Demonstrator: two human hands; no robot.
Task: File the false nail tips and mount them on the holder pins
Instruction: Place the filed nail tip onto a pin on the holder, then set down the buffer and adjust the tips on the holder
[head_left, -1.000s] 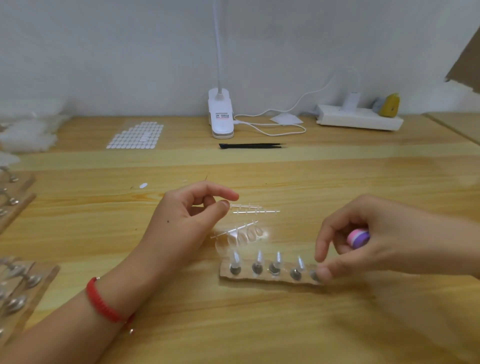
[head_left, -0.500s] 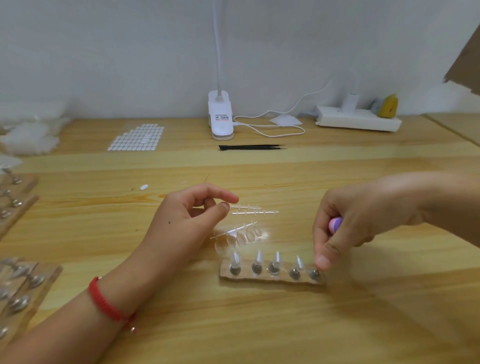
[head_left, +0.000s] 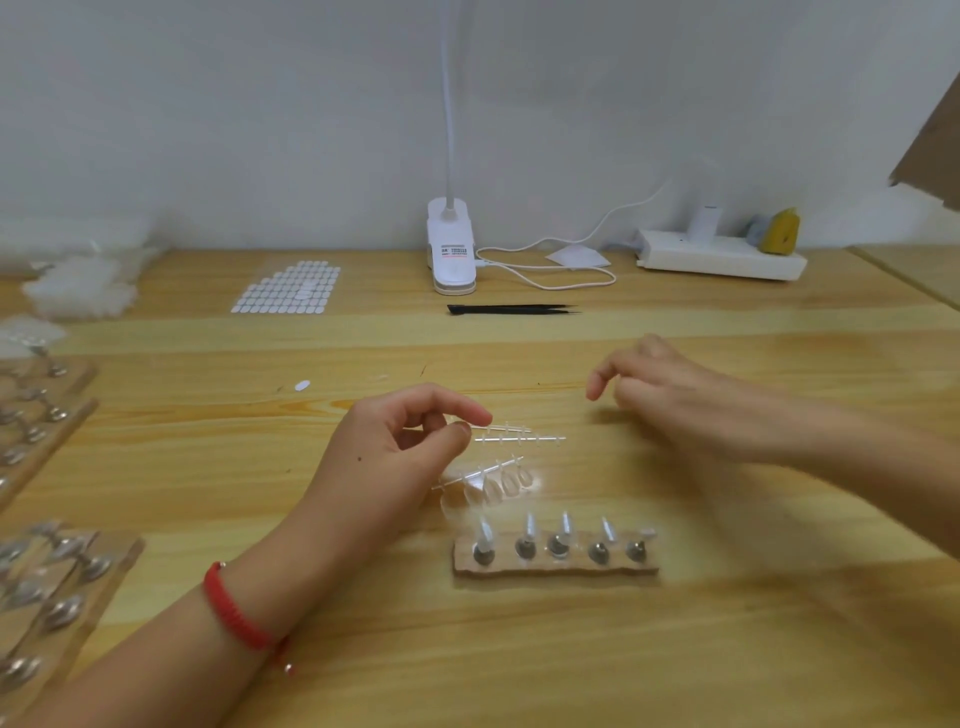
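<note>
A cardboard holder strip lies near the middle of the wooden table, with several metal pins, each carrying a clear nail tip. Just behind it lies a clear sprue with several nail tips still attached. Further back lie two bare sprue sticks. My left hand pinches the left end of those sticks between thumb and forefinger. My right hand hovers behind and right of the holder with its fingers curled. The pink and purple tool it held earlier is hidden inside it.
Black tweezers lie at the back, in front of a white lamp base with its cable. A sheet of white stickers sits back left, a power strip back right. More wooden pin holders line the left edge.
My right hand has lifted off the right end of the holder and moved back and up. A small tip now sits on the rightmost pin. My left hand has stayed put.
</note>
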